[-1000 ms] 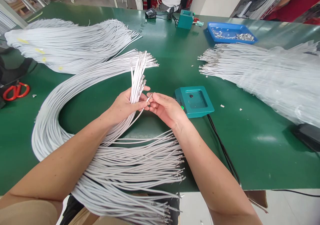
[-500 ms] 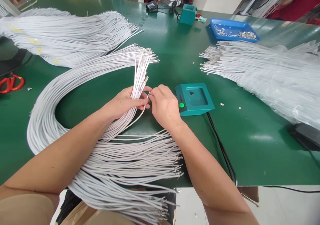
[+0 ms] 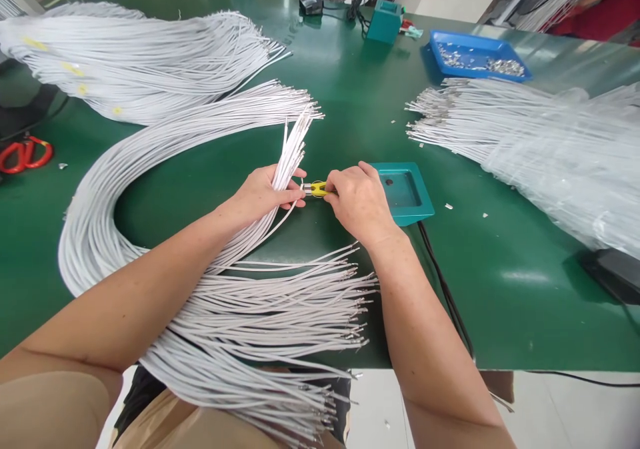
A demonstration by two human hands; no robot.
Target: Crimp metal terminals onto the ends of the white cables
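Observation:
My left hand (image 3: 270, 194) is closed around a bunch of white wires (image 3: 293, 149) whose ends point up. One single wire stands out between its thumb and fingers. In my right hand (image 3: 364, 201) is a small pair of yellow-handled pliers (image 3: 317, 188). Their metal jaws are at the tip of that single wire, beside my left fingertips; whether they grip it I cannot tell. A curved bundle of wires (image 3: 90, 216) lies around my left arm, and loose wires with metal terminals (image 3: 300, 309) fan out below my hands.
A teal device (image 3: 423, 192) sits just behind my right hand, its black cables running over the front edge. More wire bundles lie back left (image 3: 150, 62) and right (image 3: 540, 142). Farther off are a blue tray (image 3: 470, 72) of small metal parts and red-handled scissors (image 3: 25, 154) at left.
My right hand has moved a little right, away from my left fingers. The yellow-handled pliers now show in it, jaws at the wire tip. My left hand still holds the wires.

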